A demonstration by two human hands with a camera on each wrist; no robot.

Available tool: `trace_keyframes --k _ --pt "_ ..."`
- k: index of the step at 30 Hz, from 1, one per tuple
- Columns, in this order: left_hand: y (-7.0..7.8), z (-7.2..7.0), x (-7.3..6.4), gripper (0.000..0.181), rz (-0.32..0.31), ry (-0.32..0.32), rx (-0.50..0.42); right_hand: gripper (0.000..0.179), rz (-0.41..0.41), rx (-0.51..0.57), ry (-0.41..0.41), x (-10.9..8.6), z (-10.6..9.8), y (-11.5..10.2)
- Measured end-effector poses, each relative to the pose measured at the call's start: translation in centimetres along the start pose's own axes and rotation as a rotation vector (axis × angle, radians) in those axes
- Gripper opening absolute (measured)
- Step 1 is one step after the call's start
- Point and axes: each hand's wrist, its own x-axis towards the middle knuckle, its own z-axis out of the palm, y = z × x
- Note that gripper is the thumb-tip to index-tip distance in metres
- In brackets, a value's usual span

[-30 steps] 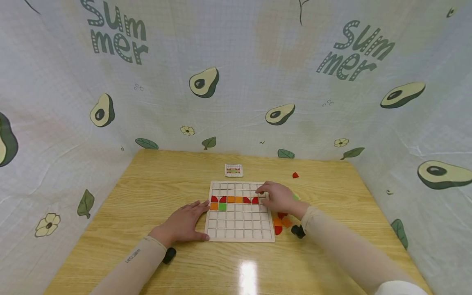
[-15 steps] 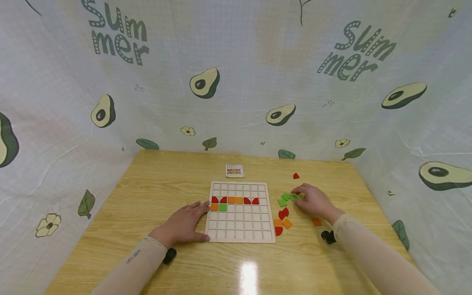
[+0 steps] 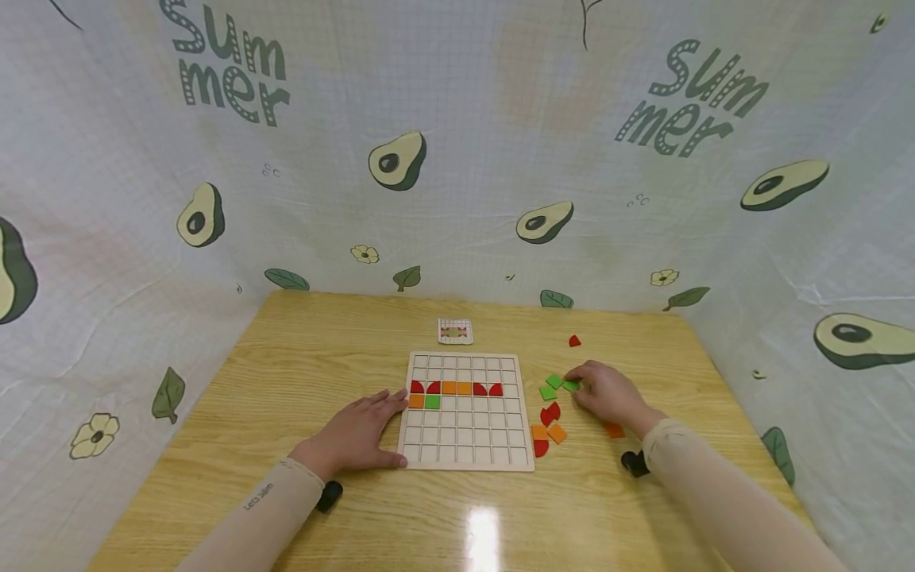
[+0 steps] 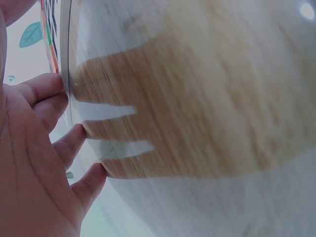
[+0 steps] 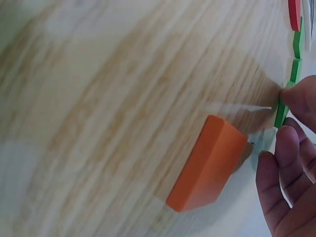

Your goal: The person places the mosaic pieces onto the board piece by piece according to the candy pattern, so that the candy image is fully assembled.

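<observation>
A pale grid board (image 3: 465, 441) lies on the table with a row of red quarter-circle and orange square tiles. Below that row's left end sit an orange tile (image 3: 416, 402) and a green tile (image 3: 432, 402). My left hand (image 3: 355, 433) touches the board's left edge, fingers spread, thumb near the lower corner. Right of the board, my right hand (image 3: 608, 392) pinches a green square tile (image 5: 281, 113) between thumb and finger, low at the table. Two other green square tiles (image 3: 548, 392) lie just left of it.
Red quarter-circle tiles (image 3: 550, 413) and orange squares (image 3: 557, 432) lie right of the board. Another orange tile (image 5: 207, 168) is beneath my right wrist. A lone red piece (image 3: 575, 341) lies farther back. A pattern card (image 3: 455, 331) lies behind the board; a printed cloth (image 3: 457, 222) hangs beyond.
My right hand has moved from over the board's right side to the green tiles on the right and pinches one there. The left hand stays at the board's edge.
</observation>
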Motion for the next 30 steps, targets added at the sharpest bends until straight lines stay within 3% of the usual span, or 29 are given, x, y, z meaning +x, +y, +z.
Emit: trace_keyframes --k 13,30 --pt "-0.5 0.68 0.03 0.097 -0.004 0.022 -0.001 0.028 0.009 -0.015 0.001 -0.01 -0.07 -0.11" --pt "-0.2 0.13 0.01 0.097 -0.003 0.001 0.005 0.028 0.043 0.045 0.015 0.3 -0.59 0.0"
